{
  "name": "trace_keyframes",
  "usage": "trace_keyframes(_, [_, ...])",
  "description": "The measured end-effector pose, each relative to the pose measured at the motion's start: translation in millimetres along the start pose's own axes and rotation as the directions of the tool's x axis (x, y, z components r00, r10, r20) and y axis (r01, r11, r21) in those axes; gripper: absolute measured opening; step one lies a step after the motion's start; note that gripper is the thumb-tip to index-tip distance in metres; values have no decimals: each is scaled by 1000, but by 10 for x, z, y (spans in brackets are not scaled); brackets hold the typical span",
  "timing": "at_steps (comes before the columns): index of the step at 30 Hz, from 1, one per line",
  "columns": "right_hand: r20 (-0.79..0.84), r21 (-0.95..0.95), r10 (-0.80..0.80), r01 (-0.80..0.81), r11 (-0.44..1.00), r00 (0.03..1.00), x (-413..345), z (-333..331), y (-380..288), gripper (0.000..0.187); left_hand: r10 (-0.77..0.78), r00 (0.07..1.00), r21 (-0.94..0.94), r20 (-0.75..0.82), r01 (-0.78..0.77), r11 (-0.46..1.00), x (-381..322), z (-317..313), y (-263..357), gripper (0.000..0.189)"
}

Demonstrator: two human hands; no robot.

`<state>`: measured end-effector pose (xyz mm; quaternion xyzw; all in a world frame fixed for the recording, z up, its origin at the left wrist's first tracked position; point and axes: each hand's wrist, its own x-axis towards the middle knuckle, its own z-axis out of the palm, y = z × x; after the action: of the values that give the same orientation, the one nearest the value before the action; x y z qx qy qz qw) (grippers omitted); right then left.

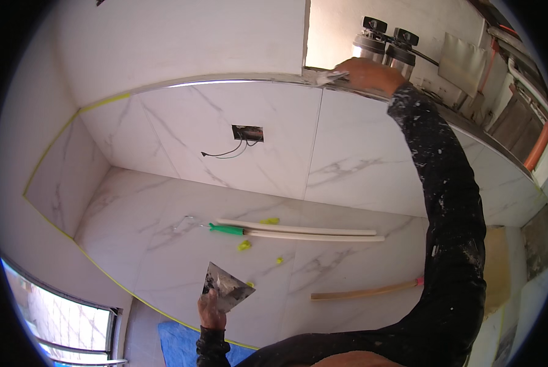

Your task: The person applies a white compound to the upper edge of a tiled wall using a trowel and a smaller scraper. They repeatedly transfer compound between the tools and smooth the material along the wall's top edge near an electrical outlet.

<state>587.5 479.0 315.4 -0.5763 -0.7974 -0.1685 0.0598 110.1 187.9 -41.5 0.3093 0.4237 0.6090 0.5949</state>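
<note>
My left hand (213, 311) grips a flat, angular plate (225, 284) smeared with pale and dark filler, held low over the marble-patterned counter. With my arm stretched up and away, my right hand (377, 78) holds a putty knife (337, 77). Its blade is at the rough ledge (311, 77) of the wall opening, just above the tiled backsplash (264, 105). Pale filler shows around the blade. The blade's exact contact with the ledge is too blurred to tell.
Two steel canisters (399, 57) with black tops stand behind my right hand. Wires (237, 149) hang from a wall cutout (247, 133). On the counter (173, 270) lie a green-handled roller frame (227, 229), pale sticks (301, 227), yellow tape scraps (244, 246) and a wooden stick (361, 292).
</note>
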Motion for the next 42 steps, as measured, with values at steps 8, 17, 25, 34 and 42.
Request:
trace_keyframes(8, [-182, 53, 31, -21, 998, 983, -20, 248, 553, 46, 16, 998, -12, -61, -17, 1000, -129, 9, -2, 37])
trace_keyframes(17, [-42, 82, 102, -98, 992, 994, 133, 356, 172, 43, 175, 984, 188, 27, -176, 966, -93, -114, -75, 37])
trace_keyframes(25, [-149, 252, 285, -243, 937, 947, -863, -183, 344, 42, 67, 996, -42, 51, -65, 997, -123, -326, -281, 39])
trace_keyframes(34, [-375, 509, -332, 491, 707, 866, -2588, -103, -2088, 74, -64, 870, -467, 489, 323, 823, -135, 1175, 471, 44])
trace_keyframes(42, [-263, 86, -388, 422, 902, 883, -3032, 49, -2518, 57, -131, 847, -479, 516, 412, 775, -436, 1375, 520, 45])
